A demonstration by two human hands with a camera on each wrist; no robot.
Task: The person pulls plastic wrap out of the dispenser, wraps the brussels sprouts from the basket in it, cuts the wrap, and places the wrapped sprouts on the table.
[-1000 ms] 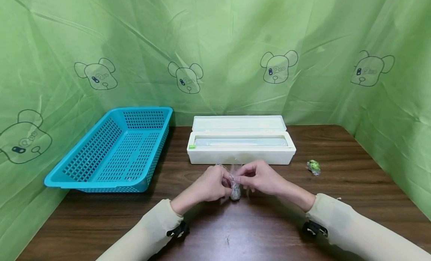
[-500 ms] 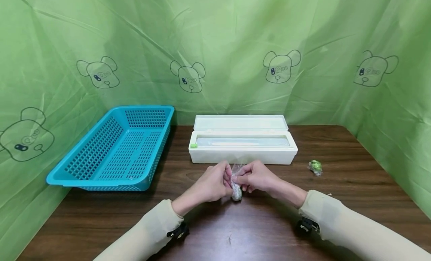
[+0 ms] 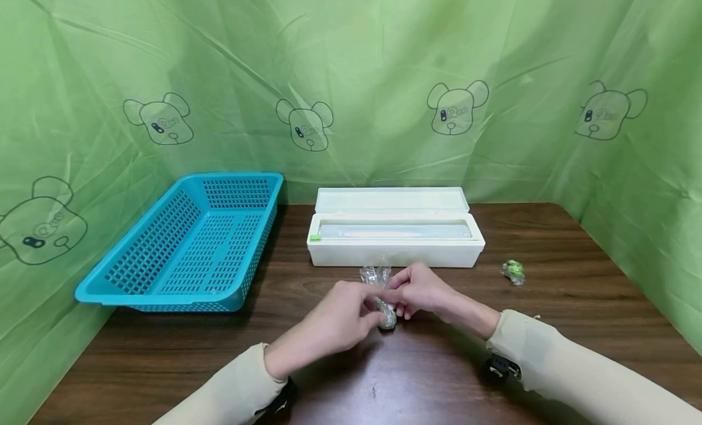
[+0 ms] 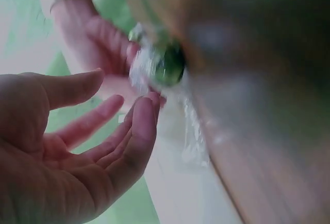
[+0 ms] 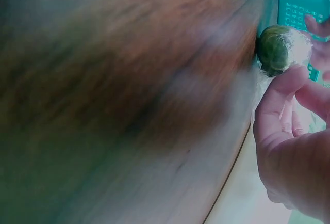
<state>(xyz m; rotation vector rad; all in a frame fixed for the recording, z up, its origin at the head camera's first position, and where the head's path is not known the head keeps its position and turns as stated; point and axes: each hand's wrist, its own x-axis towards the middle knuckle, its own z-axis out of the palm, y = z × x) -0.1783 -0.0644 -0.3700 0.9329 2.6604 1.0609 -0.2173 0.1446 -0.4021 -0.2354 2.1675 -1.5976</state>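
A small round green item [image 3: 387,320], loosely wrapped in clear cling film, sits low over the table between the hands. The right wrist view shows its smooth dark green side [image 5: 273,51]. My right hand [image 3: 425,292] pinches the gathered cling film beside it with thumb and forefinger. My left hand [image 3: 336,318] reaches across from the left, fingertips right at the wrap. In the left wrist view that hand [image 4: 77,157] has thumb and fingers apart and relaxed. Loose film ends [image 3: 376,276] stick up beyond the fingers.
A white film dispenser box [image 3: 395,254] stands behind the hands, lid [image 3: 390,199] raised, with a green slider [image 3: 315,237]. The blue perforated basket [image 3: 159,305] is at left. Another film-wrapped green item [image 3: 514,271] lies right on the wooden table [image 3: 592,315]. Green cloth surrounds the back.
My left hand has loosened from the wrap and shifted slightly toward me. More of the film ends show upright. The right hand stays at the film, almost unmoved.
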